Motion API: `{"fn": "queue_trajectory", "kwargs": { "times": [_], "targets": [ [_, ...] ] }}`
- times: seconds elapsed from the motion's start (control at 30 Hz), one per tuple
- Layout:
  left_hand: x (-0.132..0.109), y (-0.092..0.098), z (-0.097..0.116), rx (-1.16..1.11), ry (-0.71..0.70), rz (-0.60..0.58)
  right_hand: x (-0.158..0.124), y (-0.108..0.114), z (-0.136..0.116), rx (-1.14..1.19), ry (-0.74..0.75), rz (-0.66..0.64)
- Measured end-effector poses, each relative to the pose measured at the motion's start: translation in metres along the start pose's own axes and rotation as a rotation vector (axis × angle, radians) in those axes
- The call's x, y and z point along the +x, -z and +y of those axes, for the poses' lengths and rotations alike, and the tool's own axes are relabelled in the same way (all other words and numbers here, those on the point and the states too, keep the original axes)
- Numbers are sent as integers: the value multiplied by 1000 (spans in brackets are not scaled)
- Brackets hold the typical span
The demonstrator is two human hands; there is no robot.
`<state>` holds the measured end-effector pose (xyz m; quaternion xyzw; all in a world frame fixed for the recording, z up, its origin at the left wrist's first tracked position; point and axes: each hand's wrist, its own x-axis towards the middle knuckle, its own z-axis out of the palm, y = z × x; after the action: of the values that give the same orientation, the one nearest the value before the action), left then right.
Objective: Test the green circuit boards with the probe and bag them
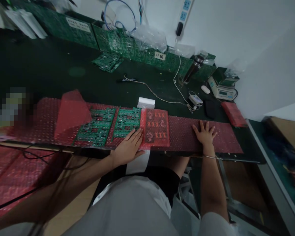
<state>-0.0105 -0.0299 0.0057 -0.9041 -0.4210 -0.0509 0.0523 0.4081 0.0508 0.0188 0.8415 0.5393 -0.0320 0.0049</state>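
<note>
A long strip of red bubble wrap (184,132) runs along the front of the dark table. My right hand (206,134) lies flat on its right part, fingers spread. Flat near the wrap's front edge is my left hand (128,147), with straight fingers touching the lower corner of a green circuit board (127,119) and the border of a wrapped board (156,127). That one shows dimly through a red bubble-wrap layer. Another set of green circuit boards (95,127) sits further left, partly under a raised red flap (72,114). Neither hand holds anything.
Behind the wrap stands a white roll (146,103). A thin cable (157,95) crosses the table toward a small white device (195,99). Further back are a dark bottle (193,69), stacked boards (108,61) and a scale (221,91). A red packet (234,114) lies at right.
</note>
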Motion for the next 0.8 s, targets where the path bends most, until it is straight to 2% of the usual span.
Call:
{"fn": "queue_trajectory", "kwargs": {
  "times": [0.17,0.3,0.37,0.47,0.53,0.6,0.63,0.7,0.73,0.8],
  "targets": [
    [-1,1,3,-13,-63,4,0,2,-2,18,-9,-6],
    [-9,16,-2,-152,-61,76,-2,5,0,25,0,-25],
    [-21,25,-15,-228,27,151,-4,8,-1,0,31,24],
    [-48,32,-50,-287,282,239,-17,16,-17,16,125,222],
    [-70,30,-75,-283,411,248,-41,22,-40,134,271,361],
    [-90,27,-97,-241,489,253,-77,27,-73,313,547,419],
    [-98,26,-105,-209,522,259,-98,28,-90,378,725,378],
    [-112,25,-120,-124,611,263,-137,25,-124,357,1040,242],
    [-118,26,-127,-78,671,254,-152,21,-138,312,1113,203],
    [-129,29,-141,-9,798,210,-171,10,-157,231,1137,196]
  ]
}}
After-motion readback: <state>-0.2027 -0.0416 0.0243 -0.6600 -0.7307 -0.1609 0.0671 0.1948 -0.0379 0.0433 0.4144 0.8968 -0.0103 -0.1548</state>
